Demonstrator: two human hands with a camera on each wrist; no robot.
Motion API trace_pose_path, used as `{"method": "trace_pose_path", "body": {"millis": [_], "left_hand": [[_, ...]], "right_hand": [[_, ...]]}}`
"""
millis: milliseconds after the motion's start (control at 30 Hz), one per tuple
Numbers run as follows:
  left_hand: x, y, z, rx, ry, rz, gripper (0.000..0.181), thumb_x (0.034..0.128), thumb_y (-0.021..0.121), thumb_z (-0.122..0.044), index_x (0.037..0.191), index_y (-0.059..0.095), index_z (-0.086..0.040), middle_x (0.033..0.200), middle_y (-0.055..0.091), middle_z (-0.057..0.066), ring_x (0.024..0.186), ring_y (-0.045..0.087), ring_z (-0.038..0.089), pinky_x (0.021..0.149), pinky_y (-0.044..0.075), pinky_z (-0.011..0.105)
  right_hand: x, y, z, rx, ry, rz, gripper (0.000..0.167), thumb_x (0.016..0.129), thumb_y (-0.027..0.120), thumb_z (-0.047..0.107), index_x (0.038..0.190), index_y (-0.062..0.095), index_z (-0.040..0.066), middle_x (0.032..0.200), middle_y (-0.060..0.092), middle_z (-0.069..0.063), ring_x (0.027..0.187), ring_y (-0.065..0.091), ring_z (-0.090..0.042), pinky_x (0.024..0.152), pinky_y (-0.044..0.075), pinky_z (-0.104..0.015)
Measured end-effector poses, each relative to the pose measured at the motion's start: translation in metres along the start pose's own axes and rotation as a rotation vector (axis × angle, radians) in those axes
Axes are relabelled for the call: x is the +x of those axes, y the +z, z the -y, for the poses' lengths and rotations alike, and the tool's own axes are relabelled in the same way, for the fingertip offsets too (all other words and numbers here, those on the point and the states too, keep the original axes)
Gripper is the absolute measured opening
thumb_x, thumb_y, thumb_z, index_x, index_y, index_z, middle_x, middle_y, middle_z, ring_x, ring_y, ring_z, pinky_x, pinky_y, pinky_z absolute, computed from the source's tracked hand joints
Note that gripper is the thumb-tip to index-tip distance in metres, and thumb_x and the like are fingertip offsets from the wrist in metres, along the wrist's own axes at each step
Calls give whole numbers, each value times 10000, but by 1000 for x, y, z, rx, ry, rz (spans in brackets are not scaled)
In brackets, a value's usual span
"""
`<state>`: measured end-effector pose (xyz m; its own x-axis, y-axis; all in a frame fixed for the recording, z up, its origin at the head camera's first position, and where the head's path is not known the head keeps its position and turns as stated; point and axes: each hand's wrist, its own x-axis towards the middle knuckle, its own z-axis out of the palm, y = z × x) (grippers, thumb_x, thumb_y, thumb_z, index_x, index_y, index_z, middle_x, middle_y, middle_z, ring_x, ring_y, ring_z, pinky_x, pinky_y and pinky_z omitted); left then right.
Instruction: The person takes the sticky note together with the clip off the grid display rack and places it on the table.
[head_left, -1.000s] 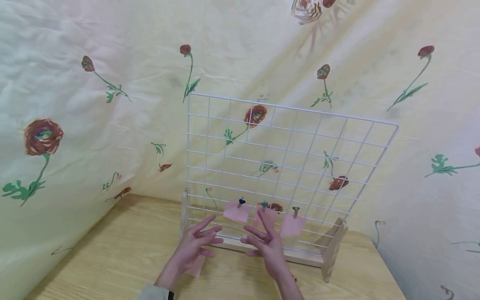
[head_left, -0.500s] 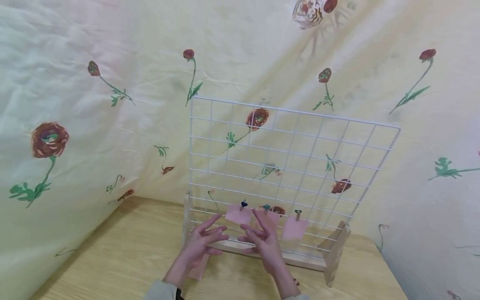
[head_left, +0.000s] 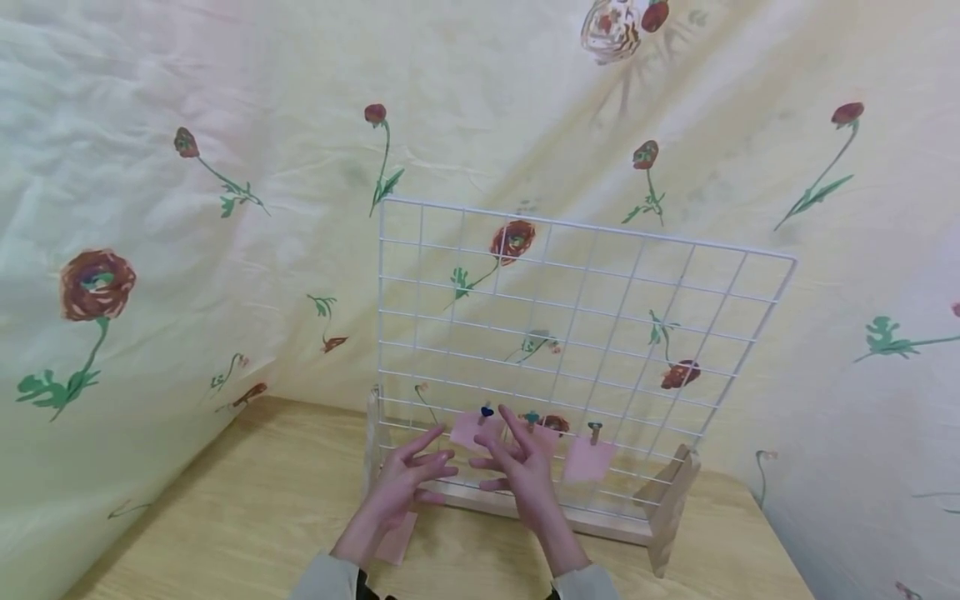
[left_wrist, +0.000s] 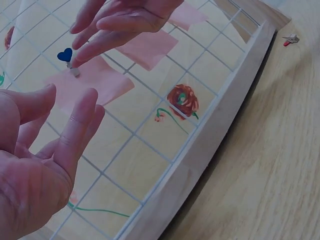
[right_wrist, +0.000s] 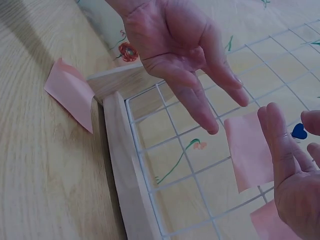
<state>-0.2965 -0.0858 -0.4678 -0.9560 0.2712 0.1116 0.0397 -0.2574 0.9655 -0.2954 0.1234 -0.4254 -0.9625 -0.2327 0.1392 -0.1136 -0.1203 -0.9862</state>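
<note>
Both hands hover in front of a white wire grid [head_left: 525, 308] on a wooden stand, palms facing, fingers spread and nothing held. In the head view the left hand [head_left: 397, 487] is over the table beside the lower left grid, and the right hand [head_left: 528, 483] is in front of the pink notes. Three pink notes hang low on the grid: one with a dark blue heart clip [head_left: 487, 412], a middle one partly behind the right hand, and a right one [head_left: 588, 458] with a green-topped clip [head_left: 595, 430]. The right wrist view shows both hands [right_wrist: 175, 55] [right_wrist: 300, 185] apart.
A loose pink note [right_wrist: 72, 95] lies on the wooden table [head_left: 247, 492], left of the stand, partly behind the left hand in the head view. A small clip with a red part [left_wrist: 290, 40] lies on the table. Flower-patterned cloth [head_left: 315, 150] hangs behind and at the sides.
The right hand has shifted slightly left and up, nearer the left note. The left hand stays nearly where it was. The head view has tilted a little; grid and notes are unchanged.
</note>
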Motion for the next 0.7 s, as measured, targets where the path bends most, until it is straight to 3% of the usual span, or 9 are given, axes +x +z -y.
{"method": "trace_pose_path", "body": {"millis": [433,700], "left_hand": [[9,6,-6,67,6,-46,563,951,616,-224,1457,407,-91,1310,560,241,1045,657,306,702,599,405],[15,8,-8,68,10,-80,510,945,623,-206,1404,470,-44,1319,554,227,1014,667,298,708,599,396]], "right_hand": [[13,10,1,-16,5,11,674,992,547,215,1545,169,139,1211,629,-225,928,700,-275,696,597,-418],[19,14,0,-9,27,-30,650,1006,511,319,1539,196,121,1160,659,-192,895,706,-248,696,599,-397]]}}
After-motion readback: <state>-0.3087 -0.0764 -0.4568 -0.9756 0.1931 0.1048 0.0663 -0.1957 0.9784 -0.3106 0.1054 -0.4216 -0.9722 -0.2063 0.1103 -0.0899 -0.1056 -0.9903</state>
